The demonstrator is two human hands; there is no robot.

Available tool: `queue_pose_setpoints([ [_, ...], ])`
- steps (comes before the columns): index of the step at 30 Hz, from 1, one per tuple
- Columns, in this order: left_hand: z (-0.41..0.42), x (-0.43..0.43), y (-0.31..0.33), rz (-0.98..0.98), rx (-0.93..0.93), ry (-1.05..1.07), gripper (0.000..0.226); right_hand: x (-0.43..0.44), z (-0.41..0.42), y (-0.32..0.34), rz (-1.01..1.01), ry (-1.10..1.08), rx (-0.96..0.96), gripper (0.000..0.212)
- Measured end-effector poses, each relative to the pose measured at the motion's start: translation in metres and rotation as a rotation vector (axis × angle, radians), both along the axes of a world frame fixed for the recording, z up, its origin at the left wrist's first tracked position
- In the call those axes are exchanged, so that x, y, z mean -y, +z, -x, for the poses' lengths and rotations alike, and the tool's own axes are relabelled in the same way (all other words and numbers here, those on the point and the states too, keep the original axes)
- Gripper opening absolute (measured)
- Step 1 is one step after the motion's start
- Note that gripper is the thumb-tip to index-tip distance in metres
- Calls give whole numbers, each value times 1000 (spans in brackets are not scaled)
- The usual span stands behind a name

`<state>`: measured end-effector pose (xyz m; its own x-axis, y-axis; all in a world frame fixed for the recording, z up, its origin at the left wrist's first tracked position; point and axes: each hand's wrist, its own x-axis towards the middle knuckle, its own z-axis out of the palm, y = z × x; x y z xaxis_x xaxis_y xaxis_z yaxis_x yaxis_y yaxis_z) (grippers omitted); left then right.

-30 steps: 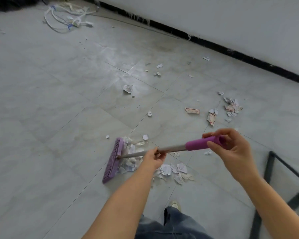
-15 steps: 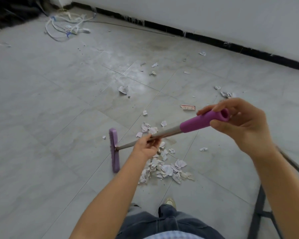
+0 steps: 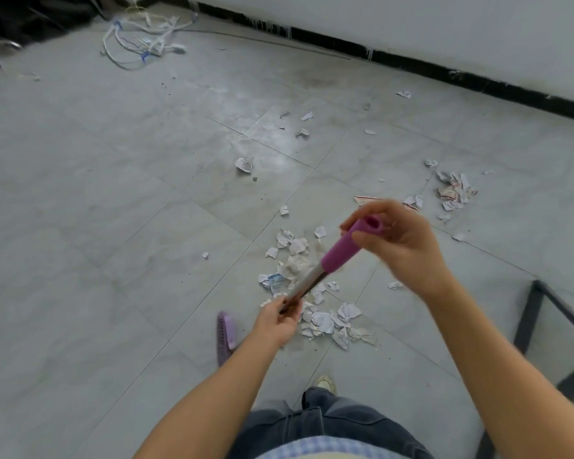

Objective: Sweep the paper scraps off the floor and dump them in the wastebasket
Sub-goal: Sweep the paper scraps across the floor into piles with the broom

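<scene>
While the person stands on the grey tiled floor point(image 3: 80, 226), the holdings read as follows.

Item: broom point(image 3: 340, 251), steeply slanted, purple grip uppermost, metal shaft running down and to the left. Its purple brush head point(image 3: 225, 336) sits low, just left of the person's left forearm; whether the bristles touch the tile cannot be told.

Item: right hand point(image 3: 398, 240), fingers and thumb curled round the top end of the purple grip.

Item: left hand point(image 3: 279, 321), fingers wrapped round the bare shaft lower down.

Item: paper scraps point(image 3: 322, 321), main heap of crumpled white pieces, gathered on the tiles beneath the shaft, just ahead of the person's shoe point(image 3: 325, 381) and to the right of the brush head.

Item: smaller cluster point(image 3: 454, 192) of scraps, well apart to the right, beyond the right hand.

Item: single loose pieces, strewn between the heap and the far wall.

Boundaries: white wall with black skirting point(image 3: 411, 62) along the far edge, slanting down to the right. Black metal frame point(image 3: 527, 316) stands close on the person's right. Tangle of white cables point(image 3: 143, 38) lies near the far left corner, with dark shapes beside it too unclear to name.

Room to move: a broad stretch of tile runs left from the brush head and on toward the cables.
</scene>
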<state>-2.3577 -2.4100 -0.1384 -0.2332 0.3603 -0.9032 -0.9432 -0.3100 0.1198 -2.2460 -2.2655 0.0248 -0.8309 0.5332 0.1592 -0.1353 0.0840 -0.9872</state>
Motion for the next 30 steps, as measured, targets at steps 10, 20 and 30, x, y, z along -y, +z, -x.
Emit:
queue_pose_setpoints([
  [10, 14, -88, 44, -321, -22, 80, 27, -32, 25, 80, -228, 46, 1, 29],
  [20, 84, -73, 71, -394, -150, 68, 25, 6, 64, 116, -427, 203, -66, 37],
  [30, 205, 18, 72, -232, -279, 1, 26, 66, 159, 86, -147, 101, -160, 28],
])
